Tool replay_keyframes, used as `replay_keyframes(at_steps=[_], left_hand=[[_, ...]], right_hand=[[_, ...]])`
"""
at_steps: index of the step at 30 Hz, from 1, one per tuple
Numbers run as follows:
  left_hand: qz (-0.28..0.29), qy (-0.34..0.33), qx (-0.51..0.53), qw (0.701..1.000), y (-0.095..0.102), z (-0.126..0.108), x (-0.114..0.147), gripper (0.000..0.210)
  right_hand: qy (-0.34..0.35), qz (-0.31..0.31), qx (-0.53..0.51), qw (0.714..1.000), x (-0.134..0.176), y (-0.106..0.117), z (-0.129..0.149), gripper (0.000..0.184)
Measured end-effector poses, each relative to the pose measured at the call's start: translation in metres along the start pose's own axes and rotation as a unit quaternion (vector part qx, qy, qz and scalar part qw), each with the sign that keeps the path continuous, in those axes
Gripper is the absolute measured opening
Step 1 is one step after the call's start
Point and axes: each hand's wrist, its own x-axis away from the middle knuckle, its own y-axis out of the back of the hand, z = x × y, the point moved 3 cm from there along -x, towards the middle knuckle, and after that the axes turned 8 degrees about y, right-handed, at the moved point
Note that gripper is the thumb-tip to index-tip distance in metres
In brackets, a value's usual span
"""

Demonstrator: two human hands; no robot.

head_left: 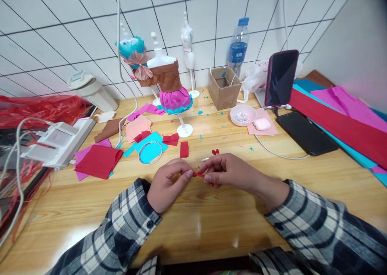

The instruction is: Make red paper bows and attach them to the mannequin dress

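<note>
Left hand (169, 183) and right hand (232, 171) pinch a thin red strip (199, 175). Looks like shaping step; next move calls for even tension.

Plaid sleeves (121, 222), black, grey, cream; dark round button (150, 224), left cuff (142, 196).

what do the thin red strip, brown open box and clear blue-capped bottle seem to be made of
Thin red strip: perhaps matte paper, colour matching the flat red rectangle; too small to be sure.
Brown open box: likely dull cardboard, stiff straight edges.
Clear blue-capped bottle: apparently glossy plastic, see-through near the top.
</note>
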Motion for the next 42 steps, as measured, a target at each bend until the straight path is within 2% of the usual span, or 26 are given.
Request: replay_keyframes(at_steps=[5,19,21,23,25,26,29,31,32,33,35,37,39,42], left_hand=[[-0.028,0.003,0.008,1.0,0.005,0.004,0.001,0.02],[-0.117,0.036,0.087,0.989,0.016,0.025,0.002,0.025],[-0.13,0.054,0.111,0.984,0.017,0.029,0.002,0.026],[-0.141,0.069,0.134,0.979,0.017,0.032,0.002,0.025],[-0.146,0.078,0.151,0.975,0.017,0.033,0.003,0.025],[-0.148,0.078,0.157,0.973,0.016,0.032,0.004,0.025],[-0.159,0.06,0.165,0.972,0.013,0.029,0.006,0.022],[-0.168,0.042,0.156,0.973,0.011,0.026,0.009,0.021],[-0.17,0.033,0.148,0.974,0.01,0.024,0.01,0.02],[-0.17,0.027,0.137,0.976,0.009,0.022,0.011,0.021],[-0.163,0.016,0.113,0.98,0.006,0.017,0.013,0.02],[-0.152,0.002,0.092,0.984,0.005,0.012,0.013,0.018],[-0.134,-0.016,0.075,0.988,0.004,0.007,0.013,0.017],[-0.107,-0.039,0.045,0.993,0.003,0.001,0.012,0.015]], right_hand=[[-0.001,0.012,-0.008,1.0,0.001,0.001,-0.004,0.029],[-0.024,0.007,0.049,0.998,0.001,0.004,0.0,0.036],[0.017,-0.031,0.098,0.995,0.001,0.01,0.002,0.027],[0.069,-0.099,0.146,0.982,0.002,0.017,0.008,0.013],[0.094,-0.138,0.161,0.973,0.006,0.019,0.013,0.017],[0.089,-0.129,0.163,0.974,0.007,0.018,0.014,0.018],[0.045,-0.041,0.165,0.984,0.01,0.002,0.015,0.017],[0.005,-0.019,0.088,0.996,0.011,-0.011,0.012,0.013],[-0.014,-0.017,0.015,1.0,0.012,-0.016,0.01,0.02],[-0.041,-0.01,-0.06,0.997,0.012,-0.022,0.008,0.035],[-0.095,-0.001,-0.183,0.979,0.012,-0.03,0.002,0.052],[-0.126,-0.002,-0.26,0.957,0.011,-0.034,-0.002,0.051],[-0.118,-0.026,-0.301,0.946,0.009,-0.032,-0.006,0.045],[-0.097,-0.115,-0.3,0.942,0.007,-0.024,-0.01,0.035]])
